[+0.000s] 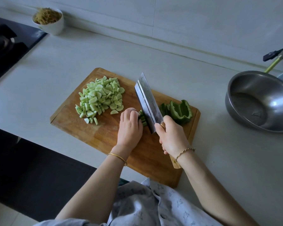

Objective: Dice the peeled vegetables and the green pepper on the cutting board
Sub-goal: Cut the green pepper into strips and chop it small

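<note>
Green pepper strips (142,119) lie bunched near the middle of the wooden cutting board (104,136), pinned under the curled fingertips of the left hand (129,126), which is closed down over them w/ knuckles toward the blade. The cleaver (147,101) stands edge-down right against those strips, its flat side touching the left knuckles; the right hand (171,136) is wrapped tight around its wooden handle. Just right of the blade, a bigger pepper piece (180,110) sits uncut, w/ a few cut strips beside it, near the board's right edge. On the board's left-far part is a heap of pale green diced vegetable (100,97), prob. peeled cucumber, though the view is too soft to be sure. The board rests at an angle on a light countertop (219,160). Well to the right stands a steel bowl (260,101). Far left at the back, a white bowl (48,21) holds brownish shredded food, next to a dark stovetop (6,46). Thin bracelets ring both wrists.
</note>
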A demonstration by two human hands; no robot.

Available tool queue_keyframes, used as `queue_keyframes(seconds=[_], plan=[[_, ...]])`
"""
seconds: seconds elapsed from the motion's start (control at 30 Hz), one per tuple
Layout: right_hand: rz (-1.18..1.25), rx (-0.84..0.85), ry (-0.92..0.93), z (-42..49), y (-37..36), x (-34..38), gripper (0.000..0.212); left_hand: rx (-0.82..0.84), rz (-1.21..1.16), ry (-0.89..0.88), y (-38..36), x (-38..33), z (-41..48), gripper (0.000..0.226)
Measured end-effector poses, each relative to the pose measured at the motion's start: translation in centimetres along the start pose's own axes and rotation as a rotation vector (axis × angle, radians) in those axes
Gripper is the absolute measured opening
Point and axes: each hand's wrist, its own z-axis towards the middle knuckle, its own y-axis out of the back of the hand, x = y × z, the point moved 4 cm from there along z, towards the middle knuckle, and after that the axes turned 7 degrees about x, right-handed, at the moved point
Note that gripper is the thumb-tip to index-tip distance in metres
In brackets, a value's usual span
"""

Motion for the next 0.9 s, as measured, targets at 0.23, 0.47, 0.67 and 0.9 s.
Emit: queue_keyframes(seconds=[0.23,0.47,0.67,0.9], plan=[[-0.032,0.002,0.006,0.0,0.5,0.6,0.026,0.004,0.035,-0.040,0.1,-0.2,0.4,0.013],[-0.174,0.077,-0.015,0.3,0.4,1.3,0.019,0.010,0.064,-0.066,0.1,-0.5,0.4,0.016],[-0.240,0.103,-0.031,1.2,-0.1,2.5,0.016,0.001,0.069,-0.068,0.2,-0.5,0.5,0.019],[-0.190,0.084,-0.045,2.0,-1.0,2.4,0.014,-0.009,0.095,-0.079,0.2,-0.6,0.5,0.019]])
